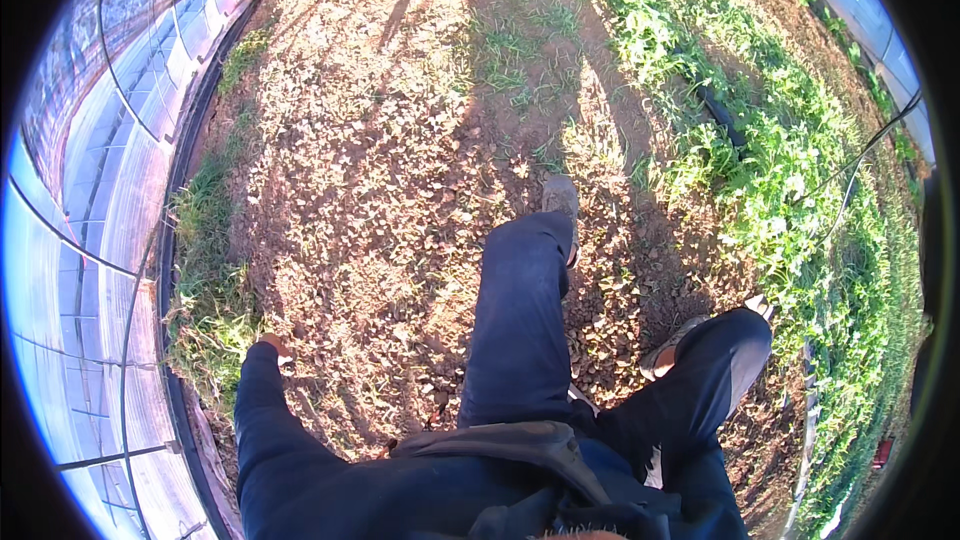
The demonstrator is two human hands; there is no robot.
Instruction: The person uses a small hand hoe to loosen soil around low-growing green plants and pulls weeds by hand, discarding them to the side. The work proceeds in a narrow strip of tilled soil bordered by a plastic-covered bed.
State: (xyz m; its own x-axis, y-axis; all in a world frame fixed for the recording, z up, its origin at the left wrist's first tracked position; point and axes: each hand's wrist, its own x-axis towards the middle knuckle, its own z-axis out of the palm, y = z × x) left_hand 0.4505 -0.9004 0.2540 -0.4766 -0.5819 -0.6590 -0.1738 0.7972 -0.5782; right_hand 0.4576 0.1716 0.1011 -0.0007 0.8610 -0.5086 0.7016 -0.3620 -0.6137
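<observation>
My left hand [279,347] is low at the left, at the end of a dark sleeve [264,405], near a strip of grass [217,330]. Only a small part of it shows, so I cannot tell whether it holds anything. My right hand is out of view, and the dark sleeve on that side disappears by my bent leg [705,360]. Before me lies a bed of soil [360,240] covered with small, pale-looking leafy plants. My shoes [560,199] rest on the ground between this bed and taller greenery. A brown strap or bag [495,439] crosses my waist.
A translucent plastic greenhouse wall [97,240] with thin ribs curves along the left, above a dark base edge [174,187]. Dense leafy plants [787,165] fill the right, with a dark pipe or hose [721,116] among them. Thin dark lines [862,150] hang at the far right.
</observation>
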